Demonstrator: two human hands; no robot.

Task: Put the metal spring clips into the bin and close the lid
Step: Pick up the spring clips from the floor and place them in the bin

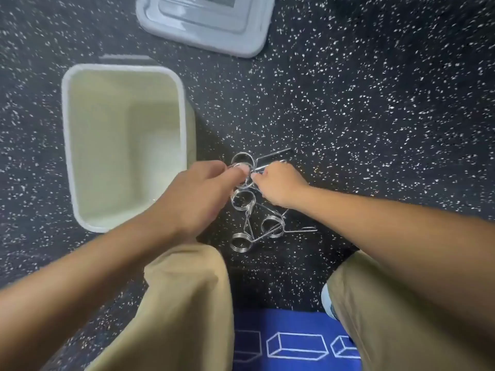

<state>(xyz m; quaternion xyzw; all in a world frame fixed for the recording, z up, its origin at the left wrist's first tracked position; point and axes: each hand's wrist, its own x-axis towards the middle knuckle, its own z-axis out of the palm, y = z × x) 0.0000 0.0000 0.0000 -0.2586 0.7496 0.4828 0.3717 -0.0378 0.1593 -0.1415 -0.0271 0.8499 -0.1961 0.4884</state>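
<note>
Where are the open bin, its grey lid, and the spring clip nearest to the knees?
Bin (182, 108): head view, on its right rim.
Grey lid (171, 25): head view, on its raised left border.
Spring clip (241, 242): head view, on its wire coil.

The clips (242, 202) under my fingers (242, 168) are bare metal wire, coiled, bright and glossy, catching small glints of light. The bin (70, 145) looks like smooth plastic, pale cream inside with a soft sheen on its walls and a whiter matt rim. The lid (203, 36) is grey plastic, smooth and dull, with a clearer glossy panel in its middle. The floor (375, 116) is dark and matt, flecked with white, with a fine grainy, rubbery look. My trousers (187, 303) are tan woven cloth, matt. The mat (289, 322) is blue and matt with printed white lines.
</note>
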